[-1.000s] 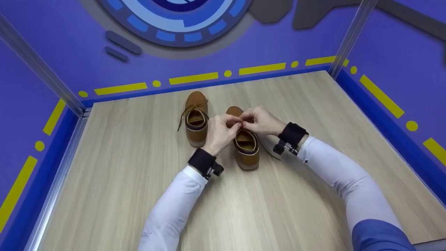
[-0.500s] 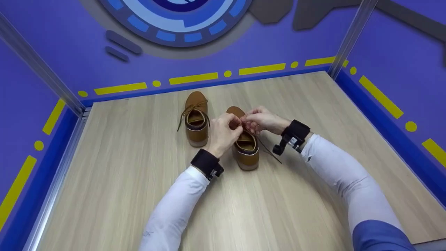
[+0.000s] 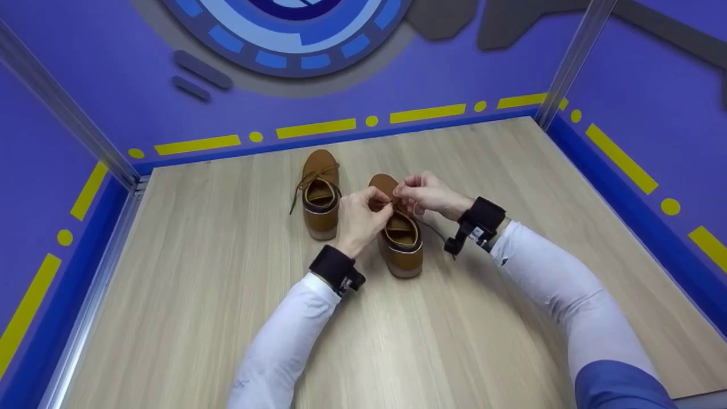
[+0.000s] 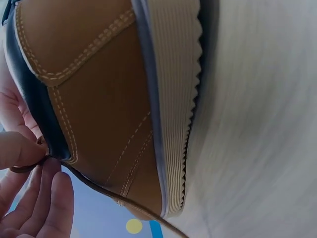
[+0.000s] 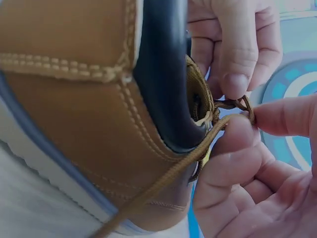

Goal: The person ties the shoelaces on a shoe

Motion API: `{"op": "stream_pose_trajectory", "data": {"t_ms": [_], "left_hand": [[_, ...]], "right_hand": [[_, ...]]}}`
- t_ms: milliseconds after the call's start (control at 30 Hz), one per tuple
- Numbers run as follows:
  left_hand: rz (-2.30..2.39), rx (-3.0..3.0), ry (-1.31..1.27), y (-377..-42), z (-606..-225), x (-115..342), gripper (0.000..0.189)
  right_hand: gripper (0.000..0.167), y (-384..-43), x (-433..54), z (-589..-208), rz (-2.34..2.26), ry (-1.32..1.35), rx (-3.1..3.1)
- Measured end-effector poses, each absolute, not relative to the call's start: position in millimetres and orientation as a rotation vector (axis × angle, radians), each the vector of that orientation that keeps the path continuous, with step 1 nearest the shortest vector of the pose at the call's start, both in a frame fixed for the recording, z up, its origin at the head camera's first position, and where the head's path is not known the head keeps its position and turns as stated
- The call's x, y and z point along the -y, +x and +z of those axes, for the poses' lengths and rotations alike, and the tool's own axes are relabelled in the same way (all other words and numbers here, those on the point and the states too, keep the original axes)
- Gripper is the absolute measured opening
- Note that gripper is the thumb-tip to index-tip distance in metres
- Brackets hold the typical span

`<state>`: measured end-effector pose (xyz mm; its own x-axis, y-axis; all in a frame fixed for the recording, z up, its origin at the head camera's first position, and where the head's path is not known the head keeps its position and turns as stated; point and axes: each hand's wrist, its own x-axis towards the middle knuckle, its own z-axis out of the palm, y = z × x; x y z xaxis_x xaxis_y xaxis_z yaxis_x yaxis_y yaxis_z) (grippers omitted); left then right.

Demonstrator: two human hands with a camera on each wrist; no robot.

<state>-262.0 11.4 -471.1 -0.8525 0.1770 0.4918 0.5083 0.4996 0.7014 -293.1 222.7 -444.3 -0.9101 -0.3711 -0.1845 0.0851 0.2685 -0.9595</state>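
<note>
Two tan lace-up shoes stand side by side on the wooden table, toes pointing away. Both hands meet over the laces of the right-hand shoe [image 3: 404, 261]. My left hand [image 3: 360, 218] pinches part of the brown shoelace [image 4: 94, 186] between thumb and fingers at the shoe's opening. Opposite it, my right hand [image 3: 433, 196] holds a small loop of the lace [image 5: 250, 106] between thumb and index finger, close to the other hand's fingertips. One loose lace length runs down the shoe's side from there. In the head view, the fingers partly hide the lacing.
The left-hand shoe [image 3: 321, 221] sits just beside my left hand, its lace tied in a bow [image 3: 318, 173]. Blue-purple panels [image 3: 318, 105] with yellow marks border the wooden tabletop [image 3: 227, 238] at the back and sides. Black straps carrying cameras circle both wrists.
The hands have drawn slightly apart from fingertips touching a second ago, and the right hand's fingers have shifted on the lace. The loose lace end has moved a little on the table.
</note>
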Motion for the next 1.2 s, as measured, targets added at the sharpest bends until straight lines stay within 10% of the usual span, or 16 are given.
{"op": "stream_pose_trajectory", "data": {"t_ms": [1200], "left_hand": [[-1.454,2.450,-0.575,-264,-458,-1,0.011]], "right_hand": [[0.013,-287,-221,-461,-1.923,-0.506,-2.299]]}}
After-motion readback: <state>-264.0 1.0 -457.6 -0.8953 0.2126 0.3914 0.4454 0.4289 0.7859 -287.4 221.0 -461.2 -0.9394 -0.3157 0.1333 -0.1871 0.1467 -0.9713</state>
